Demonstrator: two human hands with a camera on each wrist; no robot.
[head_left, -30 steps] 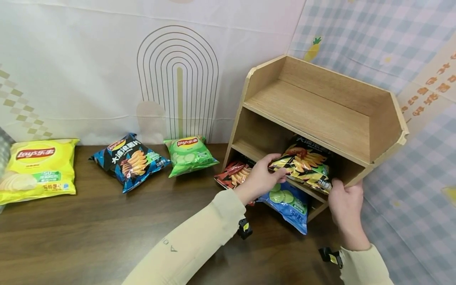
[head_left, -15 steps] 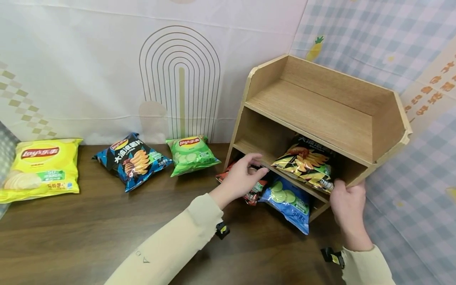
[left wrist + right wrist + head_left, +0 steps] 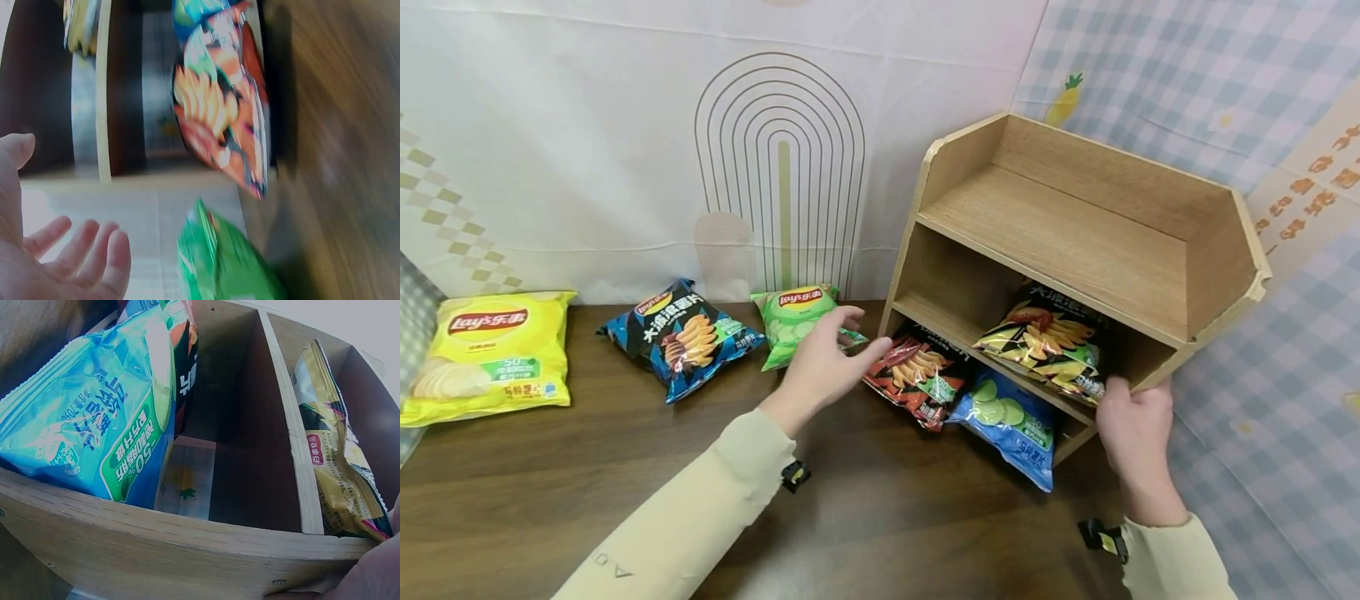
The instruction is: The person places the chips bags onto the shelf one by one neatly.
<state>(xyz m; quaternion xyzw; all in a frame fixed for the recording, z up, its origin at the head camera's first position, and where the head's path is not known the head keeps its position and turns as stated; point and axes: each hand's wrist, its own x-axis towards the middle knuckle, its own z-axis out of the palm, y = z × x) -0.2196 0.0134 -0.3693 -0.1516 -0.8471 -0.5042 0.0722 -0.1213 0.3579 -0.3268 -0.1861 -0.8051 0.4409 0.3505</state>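
Note:
My left hand (image 3: 823, 362) is apart from everything, fingers relaxed and spread. In the head view it overlaps the green chip bag (image 3: 786, 321), which also shows in the left wrist view. My right hand (image 3: 1135, 425) grips the right side panel of the wooden shelf (image 3: 1045, 229), thumb inside by a corner of the black-and-gold chip bag (image 3: 1045, 337). That bag lies on the middle level. Below it, a red-and-black chip bag (image 3: 917, 375) and a blue chip bag (image 3: 1007, 421) jut out of the bottom level. In the right wrist view, fingers (image 3: 300, 595) pass under the panel.
A dark blue chip bag (image 3: 685, 342) and a large yellow chip bag (image 3: 490, 358) lie to the left on the brown table (image 3: 880, 533). Patterned cloth (image 3: 625, 167) hangs behind the table and along the right.
My left hand has let go of the black-and-gold chip bag and moved left, away from the shelf toward the green bag. My right hand stays at the shelf's side panel.

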